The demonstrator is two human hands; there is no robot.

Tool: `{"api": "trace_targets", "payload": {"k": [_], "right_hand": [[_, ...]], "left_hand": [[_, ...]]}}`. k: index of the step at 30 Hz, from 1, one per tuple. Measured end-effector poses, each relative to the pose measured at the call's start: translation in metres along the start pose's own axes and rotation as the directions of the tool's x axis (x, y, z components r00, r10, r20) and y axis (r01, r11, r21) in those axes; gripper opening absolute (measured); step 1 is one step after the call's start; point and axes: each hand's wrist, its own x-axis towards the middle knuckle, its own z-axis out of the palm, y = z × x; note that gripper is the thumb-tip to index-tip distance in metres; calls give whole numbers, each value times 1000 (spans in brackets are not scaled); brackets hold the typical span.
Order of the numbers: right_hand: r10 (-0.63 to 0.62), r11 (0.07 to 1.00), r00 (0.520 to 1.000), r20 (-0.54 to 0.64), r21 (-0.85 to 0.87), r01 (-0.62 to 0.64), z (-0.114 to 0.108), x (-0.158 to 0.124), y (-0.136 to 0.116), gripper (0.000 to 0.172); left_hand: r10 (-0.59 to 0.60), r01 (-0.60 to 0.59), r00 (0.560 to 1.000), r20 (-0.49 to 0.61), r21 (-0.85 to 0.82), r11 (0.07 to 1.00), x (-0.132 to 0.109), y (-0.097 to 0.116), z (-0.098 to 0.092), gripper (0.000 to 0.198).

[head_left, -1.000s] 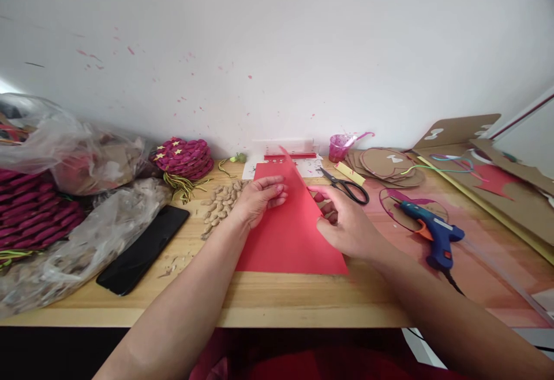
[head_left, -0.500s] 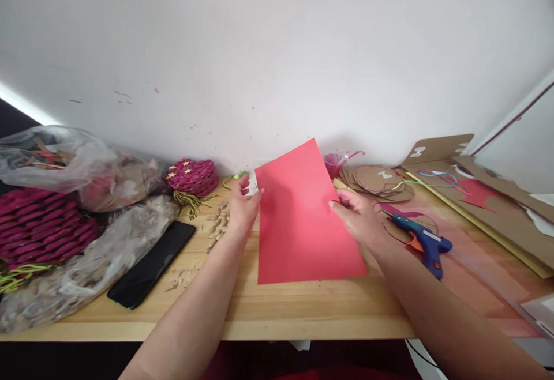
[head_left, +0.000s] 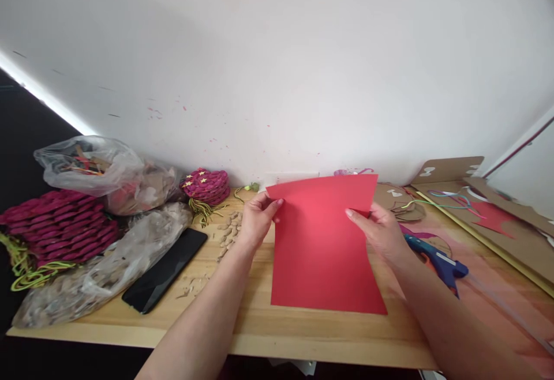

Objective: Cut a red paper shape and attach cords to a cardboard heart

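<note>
A plain sheet of red paper is held up over the wooden table, its top edge slightly bowed. My left hand pinches it near the upper left corner, thumb in front. On the opposite edge my right hand grips it, thumb on the near face and fingers behind. Just left of my left hand lie several unshelled peanuts. A blue glue gun rests beside my right forearm. The paper partly hides a pink cup behind it.
Plastic bags of scraps, a bag of peanuts and a black phone lie left, near magenta woven pieces. Round cardboard pieces and larger cardboard sheets are on the right. A white wall stands behind.
My left hand has closed on the paper's upper left part. The paper has turned straighter, with its top edge now nearly level. The view has shifted slightly.
</note>
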Motion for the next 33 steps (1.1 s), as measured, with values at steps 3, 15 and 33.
{"api": "trace_targets", "payload": {"k": [3,15,33], "right_hand": [[-8,1000,999,-41,-12,8,2,0,3,36],[-95,991,985,-146,-110,79,2,-2,-14,40],[-74,996,974,-216,32,83,9,-9,-28,27]], "left_hand": [[46,-41,998,51,-86,995,-4,4,2,31],[74,-72,993,95,-31,997,-13,11,8,29],[125,-149,972,197,112,982,-22,9,9,29]]}}
